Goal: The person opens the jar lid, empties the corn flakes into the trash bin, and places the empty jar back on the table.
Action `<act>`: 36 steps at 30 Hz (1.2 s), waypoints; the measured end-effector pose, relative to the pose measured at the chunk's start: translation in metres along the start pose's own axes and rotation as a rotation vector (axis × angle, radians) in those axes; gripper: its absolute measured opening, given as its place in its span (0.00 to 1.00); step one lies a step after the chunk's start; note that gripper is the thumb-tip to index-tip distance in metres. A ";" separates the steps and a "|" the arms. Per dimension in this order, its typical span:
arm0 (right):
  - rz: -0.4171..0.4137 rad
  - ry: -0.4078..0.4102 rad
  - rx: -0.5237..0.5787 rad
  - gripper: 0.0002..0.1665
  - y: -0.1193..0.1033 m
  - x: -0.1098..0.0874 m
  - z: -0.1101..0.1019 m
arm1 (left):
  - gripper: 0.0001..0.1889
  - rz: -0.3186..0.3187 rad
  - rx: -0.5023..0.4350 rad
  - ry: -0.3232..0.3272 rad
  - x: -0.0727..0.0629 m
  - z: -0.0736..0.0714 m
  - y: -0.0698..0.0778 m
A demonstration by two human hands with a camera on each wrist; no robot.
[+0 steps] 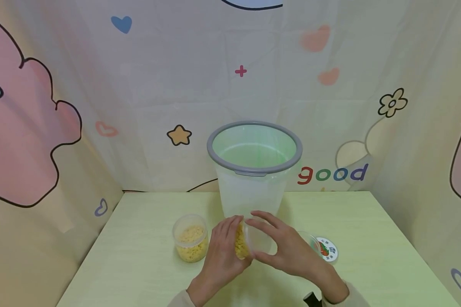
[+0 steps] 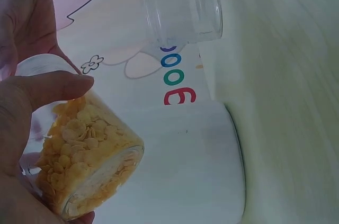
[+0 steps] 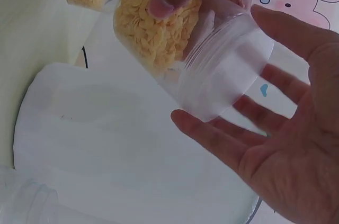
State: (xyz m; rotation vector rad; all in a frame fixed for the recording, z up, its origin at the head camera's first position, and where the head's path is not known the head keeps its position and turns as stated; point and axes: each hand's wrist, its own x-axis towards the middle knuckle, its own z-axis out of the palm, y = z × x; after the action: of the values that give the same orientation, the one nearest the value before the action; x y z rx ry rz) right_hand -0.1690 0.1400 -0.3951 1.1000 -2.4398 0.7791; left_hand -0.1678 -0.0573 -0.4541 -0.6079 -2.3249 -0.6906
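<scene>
My left hand (image 1: 226, 245) grips a clear plastic jar (image 2: 87, 152) of yellow flakes that look like cornflakes, tilted above the table. At its mouth sits a translucent lid (image 3: 230, 68). My right hand (image 1: 286, 245) spans this lid, its thumb and fingertips at opposite sides of the edge; the palm stays apart from it. A second clear jar (image 1: 191, 239), part full of the same flakes, stands upright to the left of my hands. Behind my right hand, a clear container (image 2: 183, 12) is partly hidden in the head view.
A tall pale bucket (image 1: 253, 187) with a grey rim stands behind my hands at the table's back edge. A round white disc (image 1: 327, 249) with a red and green print lies to the right. Printed cloth (image 1: 169, 76) hangs around the table (image 1: 130, 264).
</scene>
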 end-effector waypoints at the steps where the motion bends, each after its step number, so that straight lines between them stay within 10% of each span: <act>1: -0.024 -0.013 0.000 0.42 0.001 0.000 -0.001 | 0.50 -0.003 -0.005 -0.004 0.000 0.000 0.000; 14: -0.160 -0.100 -0.002 0.50 0.007 -0.001 -0.006 | 0.53 -0.010 -0.020 -0.011 0.000 0.000 -0.002; 24: 0.167 0.185 -0.097 0.42 -0.013 0.003 -0.002 | 0.53 -0.010 -0.014 0.011 0.000 0.001 -0.001; 36: 0.304 0.130 -0.098 0.36 -0.019 0.006 0.008 | 0.53 -0.012 -0.008 0.009 0.001 0.002 0.003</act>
State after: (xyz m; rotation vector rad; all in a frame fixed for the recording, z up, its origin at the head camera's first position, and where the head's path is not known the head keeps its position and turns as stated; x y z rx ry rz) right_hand -0.1589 0.1214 -0.3923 0.6294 -2.5332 0.7827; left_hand -0.1677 -0.0535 -0.4537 -0.5939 -2.3206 -0.7073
